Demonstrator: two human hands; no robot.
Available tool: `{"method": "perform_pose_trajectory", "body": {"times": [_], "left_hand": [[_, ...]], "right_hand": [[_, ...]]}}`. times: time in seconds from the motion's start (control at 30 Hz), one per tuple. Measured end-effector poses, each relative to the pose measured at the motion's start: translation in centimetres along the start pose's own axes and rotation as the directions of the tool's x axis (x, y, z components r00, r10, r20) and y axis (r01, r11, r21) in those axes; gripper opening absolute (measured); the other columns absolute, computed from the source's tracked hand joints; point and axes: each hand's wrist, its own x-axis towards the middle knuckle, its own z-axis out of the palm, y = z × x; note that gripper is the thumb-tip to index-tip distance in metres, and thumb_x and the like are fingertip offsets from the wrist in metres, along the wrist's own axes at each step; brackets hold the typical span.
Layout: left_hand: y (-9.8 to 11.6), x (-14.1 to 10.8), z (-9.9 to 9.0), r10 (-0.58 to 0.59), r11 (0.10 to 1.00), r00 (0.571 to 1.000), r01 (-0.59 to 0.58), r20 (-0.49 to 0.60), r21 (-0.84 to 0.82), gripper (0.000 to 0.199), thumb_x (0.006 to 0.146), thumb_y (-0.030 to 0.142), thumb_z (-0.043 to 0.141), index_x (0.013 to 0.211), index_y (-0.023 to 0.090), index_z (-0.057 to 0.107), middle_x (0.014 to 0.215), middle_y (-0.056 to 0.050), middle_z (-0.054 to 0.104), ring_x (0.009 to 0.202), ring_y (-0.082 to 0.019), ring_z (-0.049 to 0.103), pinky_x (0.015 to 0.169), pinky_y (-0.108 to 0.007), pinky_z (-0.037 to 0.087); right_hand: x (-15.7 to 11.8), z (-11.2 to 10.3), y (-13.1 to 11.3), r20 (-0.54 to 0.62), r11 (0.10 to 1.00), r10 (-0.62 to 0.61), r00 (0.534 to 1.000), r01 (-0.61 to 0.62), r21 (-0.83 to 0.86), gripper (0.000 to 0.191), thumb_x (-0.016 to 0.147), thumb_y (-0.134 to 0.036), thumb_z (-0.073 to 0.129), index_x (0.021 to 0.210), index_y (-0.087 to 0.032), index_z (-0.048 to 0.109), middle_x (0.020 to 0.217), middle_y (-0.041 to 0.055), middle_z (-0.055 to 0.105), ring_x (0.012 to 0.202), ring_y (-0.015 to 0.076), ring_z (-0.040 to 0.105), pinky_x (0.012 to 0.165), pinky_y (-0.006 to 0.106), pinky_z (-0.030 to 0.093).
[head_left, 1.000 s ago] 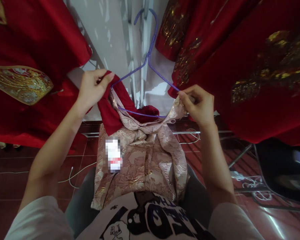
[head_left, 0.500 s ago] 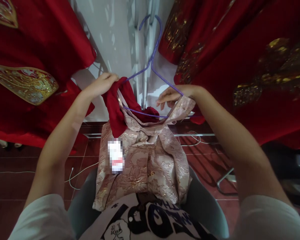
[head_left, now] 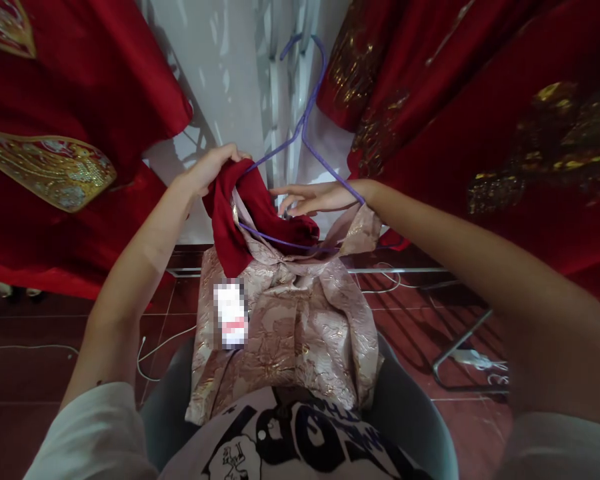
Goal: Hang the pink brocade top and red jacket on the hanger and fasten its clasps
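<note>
A pink dress-like garment (head_left: 325, 333) with a shiny raised floral pattern lies across my lap. The purple hanger (head_left: 305, 120) rises from its neck, hook upward. Dark red cloth (head_left: 233, 230) drapes over the hanger's left arm. My left hand (head_left: 219, 165) is closed on that cloth at the left shoulder, its fingertips partly hidden. Behind the hanger's right arm, my right hand (head_left: 320, 198) has its fingers stretched out toward the red cloth, holding nothing. A blurred white rectangle (head_left: 231, 313) lies on the garment's left front.
Red garments with gold embroidery hang at the left (head_left: 65, 167) and at the right (head_left: 440, 133). A pale wall (head_left: 215, 67) stands ahead. Thin white cables (head_left: 153, 347) run over the red tiled floor (head_left: 30, 373). A metal stand leg (head_left: 455, 357) is at the right.
My right hand has moved left, behind the hanger, close to the red cloth, and its fingers have stretched out. The left hand stays at the cloth. The hanger has dipped slightly.
</note>
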Motion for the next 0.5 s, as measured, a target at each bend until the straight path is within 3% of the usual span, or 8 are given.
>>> {"method": "perform_pose_trajectory", "body": {"times": [0.1,0.17,0.3,0.4,0.5], "left_hand": [[0.2,-0.5,0.2,0.018,0.988,0.985,0.009,0.169,-0.157,0.035,0.096,0.026,0.033,0.062,0.019,0.04,0.059,0.0,0.033,0.053,-0.009,0.035,0.059,-0.027,0.042],[0.4,-0.7,0.4,0.038,0.982,0.978,0.001,0.206,-0.19,0.034,0.095,0.026,0.032,0.062,0.019,0.036,0.058,0.0,0.028,0.05,-0.009,0.032,0.055,-0.025,0.038],[0.5,-0.8,0.7,0.038,0.983,0.977,0.001,0.21,-0.183,0.035,0.095,0.034,0.038,0.063,0.02,0.035,0.06,0.001,0.028,0.049,-0.008,0.031,0.053,-0.025,0.037],[0.4,-0.8,0.8,0.032,0.992,0.987,-0.012,0.158,-0.125,0.036,0.093,0.038,0.04,0.062,0.02,0.034,0.064,0.001,0.027,0.05,-0.009,0.032,0.056,-0.028,0.04],[0.5,-1.0,1.0,0.021,0.997,0.994,-0.013,0.111,-0.07,0.039,0.095,0.042,0.038,0.063,0.021,0.034,0.066,0.001,0.025,0.052,-0.009,0.035,0.062,-0.032,0.043]], "right_hand": [[-0.2,-0.3,-0.7,0.043,0.995,0.082,0.996,-0.08,-0.057,0.076,0.085,-0.055,0.064,0.151,-0.025,0.041,0.12,0.0064,0.068,0.122,0.0298,0.057,0.103,0.041,0.046],[-0.4,-0.4,-1.1,-0.014,0.993,0.078,0.997,-0.079,-0.091,0.068,0.081,-0.057,0.069,0.138,-0.025,0.055,0.121,0.0065,0.067,0.122,0.0306,0.056,0.104,0.04,0.045],[-0.8,-0.1,-1.6,-0.056,0.999,0.001,0.998,-0.004,-0.052,0.054,0.076,-0.058,0.072,0.113,-0.021,0.059,0.121,0.007,0.065,0.116,0.0258,0.058,0.101,0.037,0.046],[-0.8,0.1,-1.2,-0.037,0.994,0.087,0.996,-0.084,0.066,0.055,0.074,-0.056,0.075,0.112,-0.022,0.055,0.103,0.0033,0.07,0.096,0.02,0.066,0.088,0.033,0.053],[-0.5,-0.2,-0.2,-0.099,0.99,0.117,0.988,-0.109,0.086,0.056,0.068,-0.049,0.081,0.112,-0.023,0.058,0.099,0.0008,0.072,0.093,0.0184,0.068,0.084,0.031,0.054]]}}
